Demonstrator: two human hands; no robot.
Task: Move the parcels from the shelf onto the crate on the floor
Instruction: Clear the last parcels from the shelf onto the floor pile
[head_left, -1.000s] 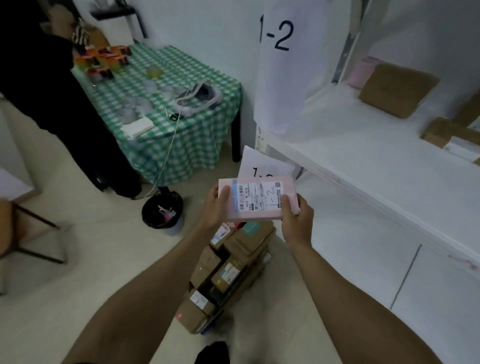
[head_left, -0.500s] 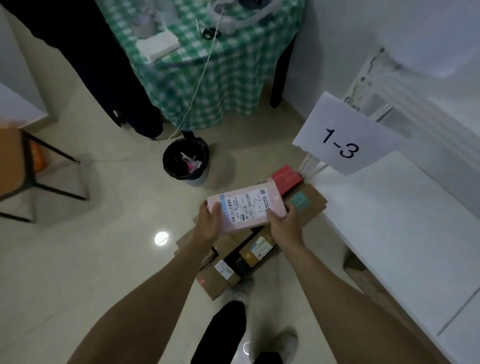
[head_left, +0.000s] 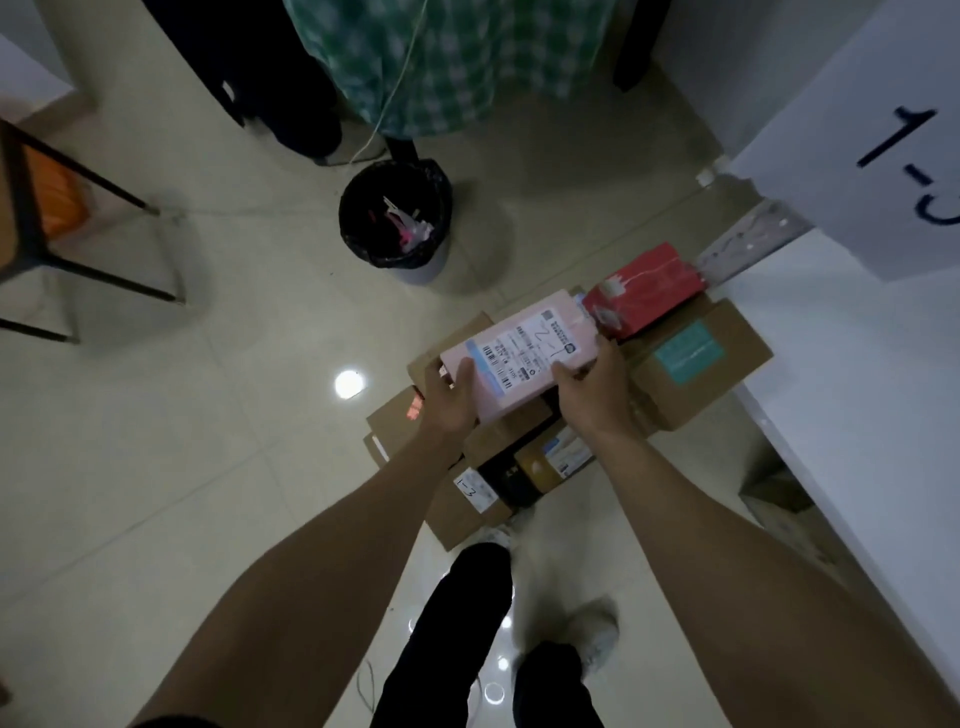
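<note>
- head view: since half a second ago the camera has tipped further down. The flat pink cardboard parcel with a white shipping label (head_left: 519, 358) has come lower and now sits just over the heap of brown cardboard parcels (head_left: 498, 467) on the floor. the white paper sign marked "1-3" (head_left: 883, 130) has slid to the upper right edge.
- head view: the left hand (head_left: 449, 402) grips the parcel's near-left short end, thumb on top and the other fingers hidden beneath. the right hand (head_left: 592, 392) grips the near-right corner, thumb over the long edge and fingers curled round the end.
- head view: the parcel's long axis runs from near-left to far-right across the heap. its far end is just beside the red carton (head_left: 644, 291), and the large brown cardboard box with a teal label (head_left: 701, 374) lies to its right.
- head view: the parcel lies between the two hands and forward of both palms, with neither hand clearly nearer the heap. i cannot tell whether it touches the boxes below.
- head view: the crate is hidden under the heap. i judge the coming move to be straight down, into the spot left of the teal-labelled box.
</note>
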